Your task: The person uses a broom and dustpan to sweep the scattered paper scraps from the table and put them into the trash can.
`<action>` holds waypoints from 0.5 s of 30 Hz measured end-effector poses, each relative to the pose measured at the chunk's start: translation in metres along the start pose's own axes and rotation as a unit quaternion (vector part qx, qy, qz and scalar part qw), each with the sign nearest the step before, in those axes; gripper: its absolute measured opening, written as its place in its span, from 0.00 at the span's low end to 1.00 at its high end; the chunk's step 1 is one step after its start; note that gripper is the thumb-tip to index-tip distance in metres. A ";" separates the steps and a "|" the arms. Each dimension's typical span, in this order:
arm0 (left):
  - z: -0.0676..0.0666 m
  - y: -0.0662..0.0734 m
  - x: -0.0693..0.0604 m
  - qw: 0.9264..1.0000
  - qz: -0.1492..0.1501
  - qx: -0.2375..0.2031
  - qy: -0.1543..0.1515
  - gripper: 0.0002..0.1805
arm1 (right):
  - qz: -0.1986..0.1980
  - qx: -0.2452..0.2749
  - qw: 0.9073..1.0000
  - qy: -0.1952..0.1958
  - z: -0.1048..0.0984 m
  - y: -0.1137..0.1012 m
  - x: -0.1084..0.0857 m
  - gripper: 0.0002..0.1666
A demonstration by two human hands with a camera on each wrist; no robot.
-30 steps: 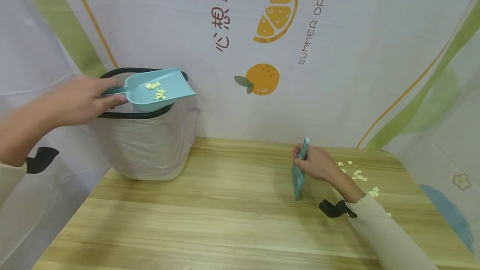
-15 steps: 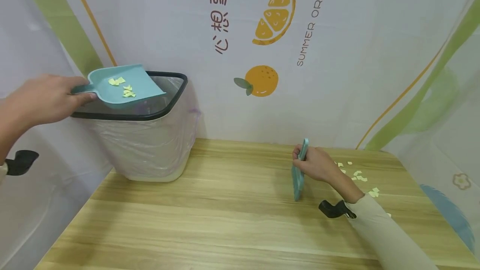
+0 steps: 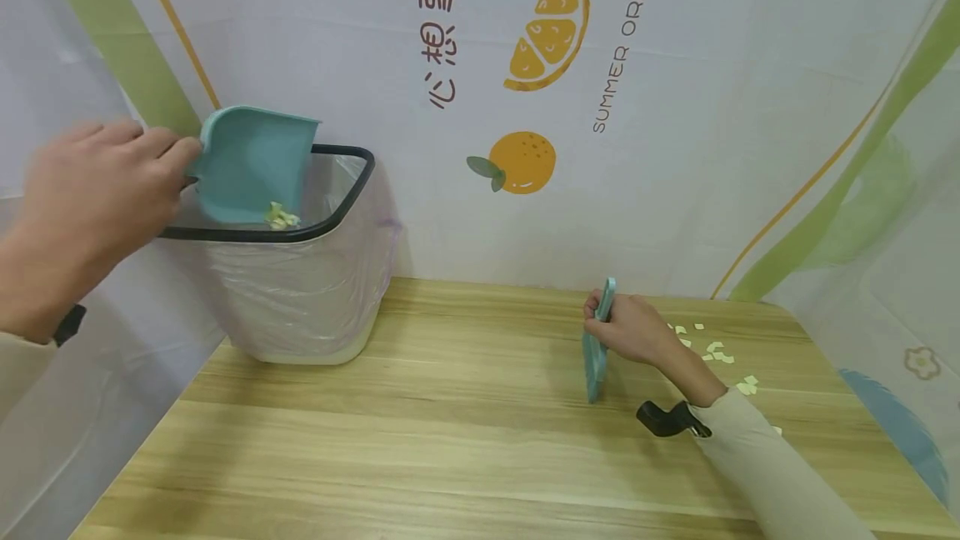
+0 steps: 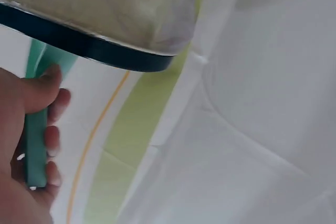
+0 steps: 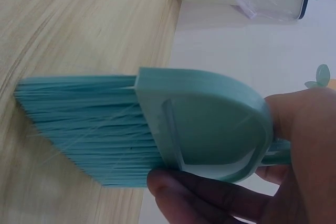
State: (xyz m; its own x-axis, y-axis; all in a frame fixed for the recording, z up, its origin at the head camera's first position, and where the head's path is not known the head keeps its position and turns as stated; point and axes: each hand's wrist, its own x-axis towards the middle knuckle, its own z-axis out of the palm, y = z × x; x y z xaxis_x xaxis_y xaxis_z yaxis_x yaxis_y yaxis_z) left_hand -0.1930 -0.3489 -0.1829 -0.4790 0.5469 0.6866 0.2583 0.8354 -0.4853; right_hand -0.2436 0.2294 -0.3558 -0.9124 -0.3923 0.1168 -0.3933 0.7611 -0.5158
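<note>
My left hand (image 3: 112,190) grips the handle of a teal dustpan (image 3: 258,161) above the mouth of a lined trash bin (image 3: 300,298). The pan is tipped steeply, and pale yellow paper scraps (image 3: 282,217) gather at its lower side, over the bin. In the left wrist view the fingers curl round the dustpan handle (image 4: 37,150). At the right, my right hand (image 3: 637,327) holds a teal hand brush (image 3: 595,357) upright. Its bristles (image 5: 89,129) touch the wooden table in the right wrist view.
More paper scraps (image 3: 720,352) lie on the table (image 3: 450,440) to the right, behind and beside my right wrist. The bin has a black rim (image 3: 352,198) and stands at the table's back left corner. A printed white curtain (image 3: 675,148) hangs behind.
The left hand first moved left with the dustpan level over the bin, then turned over and tilted it, so the scraps slid to its lower side. The right hand and brush stayed put.
</note>
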 end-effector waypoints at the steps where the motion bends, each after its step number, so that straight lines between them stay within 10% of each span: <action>1: 0.002 0.001 0.002 0.999 0.014 -0.001 0.031 0.07 | 0.001 0.001 1.000 0.000 0.000 0.000 0.000 0.07; 4: 0.006 0.002 0.007 0.995 0.050 -0.007 0.089 0.18 | 0.004 0.005 1.000 0.000 0.000 -0.001 -0.001 0.07; 15: 0.005 0.007 0.008 0.995 0.030 -0.013 0.091 0.13 | -0.003 0.004 1.000 0.000 0.000 0.002 0.000 0.07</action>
State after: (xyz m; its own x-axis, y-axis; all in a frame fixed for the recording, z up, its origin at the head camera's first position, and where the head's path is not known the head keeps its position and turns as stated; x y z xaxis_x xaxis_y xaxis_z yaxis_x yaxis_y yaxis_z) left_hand -0.1993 -0.3388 -0.1834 -0.3030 0.5949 0.7445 0.3048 0.8007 -0.5158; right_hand -0.2442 0.2305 -0.3569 -0.9103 -0.3965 0.1189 -0.3970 0.7549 -0.5220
